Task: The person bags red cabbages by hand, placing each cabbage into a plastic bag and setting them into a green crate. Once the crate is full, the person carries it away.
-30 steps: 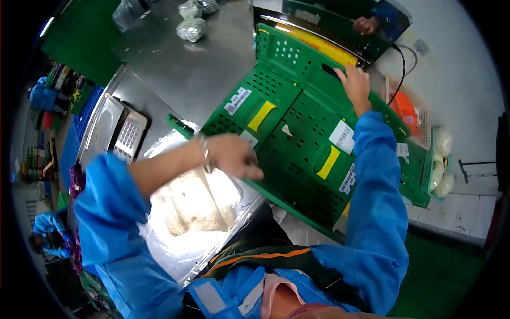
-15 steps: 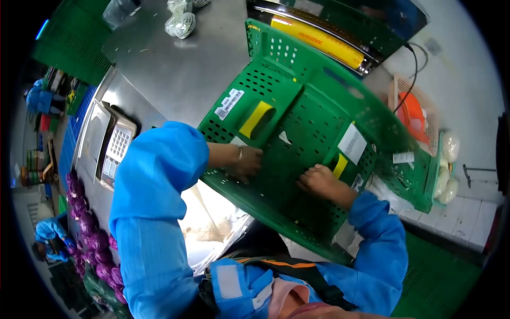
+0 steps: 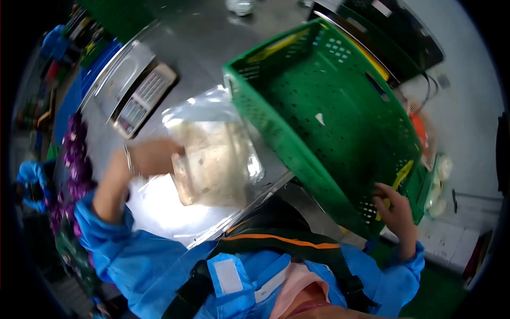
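My left hand [image 3: 162, 155], blurred by motion, has its fingers at the left edge of a clear plastic bag [image 3: 215, 165] with flat, pale-beige contents. The bag is over the metal table, beside the near wall of a green folding crate [image 3: 297, 149]. My right hand [image 3: 396, 210] is at the crate's right end, fingers apart and slightly bent, close to a yellow strap [image 3: 402, 174]. The crate's left end panel stands upright, and a small white scrap [image 3: 320, 118] lies on its floor.
A scale [image 3: 142, 98] stands on the metal table [image 3: 196, 58] at left, near purple net-wrapped produce [image 3: 79, 159]. A black machine [image 3: 396, 37] is behind the crate. An orange item [image 3: 418, 127] and white produce [image 3: 441, 175] lie to its right. Another person in blue [image 3: 32, 178] is at far left.
The crate's left end panel has gone from flat to upright. My left hand has left the crate for the plastic bag, which was mostly hidden. My right hand has moved to the right end.
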### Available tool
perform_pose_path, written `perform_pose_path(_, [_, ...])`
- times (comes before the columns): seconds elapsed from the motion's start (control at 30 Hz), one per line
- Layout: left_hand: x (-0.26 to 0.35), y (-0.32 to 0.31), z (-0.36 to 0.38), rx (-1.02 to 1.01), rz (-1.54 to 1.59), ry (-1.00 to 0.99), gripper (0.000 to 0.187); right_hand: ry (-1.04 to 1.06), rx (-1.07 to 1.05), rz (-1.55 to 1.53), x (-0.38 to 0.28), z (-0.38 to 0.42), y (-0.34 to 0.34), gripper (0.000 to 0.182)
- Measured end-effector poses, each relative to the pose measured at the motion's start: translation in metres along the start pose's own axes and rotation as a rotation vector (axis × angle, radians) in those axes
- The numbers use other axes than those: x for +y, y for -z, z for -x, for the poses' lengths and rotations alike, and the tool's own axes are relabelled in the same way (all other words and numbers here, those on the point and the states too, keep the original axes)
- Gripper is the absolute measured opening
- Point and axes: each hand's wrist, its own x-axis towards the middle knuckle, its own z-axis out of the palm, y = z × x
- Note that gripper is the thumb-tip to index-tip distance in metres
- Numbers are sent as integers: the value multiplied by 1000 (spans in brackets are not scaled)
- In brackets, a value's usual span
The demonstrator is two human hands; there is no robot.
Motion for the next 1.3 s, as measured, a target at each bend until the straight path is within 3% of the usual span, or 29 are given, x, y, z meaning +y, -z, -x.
perform_pose_path(0.03, [41, -26, 33, -37, 472, -370, 33, 57, -150, 79, -16, -18, -15, 58])
perform_pose_path(0.07, [67, -48, 53, -139, 685, -760, 39, 331, -172, 140, -23, -39, -40, 68])
perform_pose_path(0.1, [101, -45, 90, -131, 742, -775, 42, 284, -214, 195, -36, -55, -62, 68])
perform_pose_path(0.13, [107, -64, 113, 95, 656, -1158, 45, 245, -269, 260, -51, -72, -87, 68])
perform_pose_path(0.17, [121, -83, 137, 357, 644, -1394, 35, 283, -194, 203, -41, -101, -103, 65])
perform_pose_path(0.2, [143, -89, 164, 647, 781, -1482, 7, 488, -220, 108, -40, -126, -109, 62])
perform_pose_path(0.23, [155, -121, 192, 709, 666, -1459, 19, 439, -238, 180, -48, -138, -115, 59])
perform_pose_path(0.27, [169, -151, 218, 746, 549, -1442, 33, 228, -298, 141, -69, -144, -123, 55])
perform_pose_path(0.3, [187, -154, 240, 831, 494, -1289, 33, 116, -306, 188, -90, -144, -127, 51])
perform_pose_path(0.33, [215, -162, 264, 905, 436, -1143, 36, 308, -129, 633, -99, -141, -132, 48])
perform_pose_path(0.37, [231, -169, 277, 971, 381, -1002, 42, 144, -233, 922, -111, -147, -127, 51])
perform_pose_path(0.47, [215, -192, 289, 1006, 642, -932, 20, 753, -30, 876, -166, -152, -159, 57])
perform_pose_path(0.53, [158, -235, 291, 870, 899, -805, 25, 1078, -153, 489, -231, -159, -236, 62])
perform_pose_path(0.6, [79, -319, 279, 635, 1393, -394, 39, 640, -496, -104, -295, -128, -322, 72])
perform_pose_path(0.63, [46, -338, 281, 963, 1248, 274, 45, 743, -348, 85, -290, -128, -357, 75])
perform_pose_path(0.67, [13, -386, 276, 780, 769, 921, 58, 840, -190, 284, -276, -134, -388, 78])
perform_pose_path(0.73, [-54, -495, 285, 422, -233, 1250, 83, 757, -20, 263, -234, -156, -420, 87])
perform_pose_path(0.8, [-104, -508, 282, 1124, 831, 1078, 101, 528, -7, 236, -187, -180, -475, 86])
perform_pose_path(0.83, [-133, -515, 266, 1396, 815, 1011, 110, 381, -22, 249, -163, -169, -481, 85])
perform_pose_path(0.9, [-162, -465, 243, 1429, 742, 1013, 118, 368, -174, 78, -205, -118, -515, 78])
perform_pose_path(0.97, [-208, -459, 202, 1307, 741, 1053, 118, 302, -528, 244, -271, -67, -530, 70])
perform_pose_path(1.0, [-223, -453, 188, 1206, 766, 1049, 115, 421, -636, 329, -262, -54, -548, 67])
perform_pose_path(1.03, [-232, -451, 188, 1272, 732, 952, 110, 544, -749, 419, -247, -47, -559, 65])
perform_pose_path(1.1, [-247, -468, 198, 1428, 739, 848, 100, 529, -542, 291, -268, -20, -534, 52])
perform_pose_path(1.13, [-257, -486, 197, 1594, 706, 763, 104, 522, -454, 227, -270, -8, -526, 45])
perform_pose_path(1.17, [-256, -493, 201, 1674, 1065, 749, 103, 641, -107, 168, -255, -9, -515, 58])
perform_pose_path(1.2, [-250, -500, 206, 1711, 1498, 581, 102, 601, 147, 263, -244, -14, -498, 59])
perform_pose_path(1.23, [-228, -492, 216, 1739, 1582, 479, 101, 560, 402, 366, -243, -24, -475, 60])
perform_pose_path(1.3, [-176, -459, 236, 1749, 1646, 281, 102, 345, 633, 508, -182, -67, -470, 61])
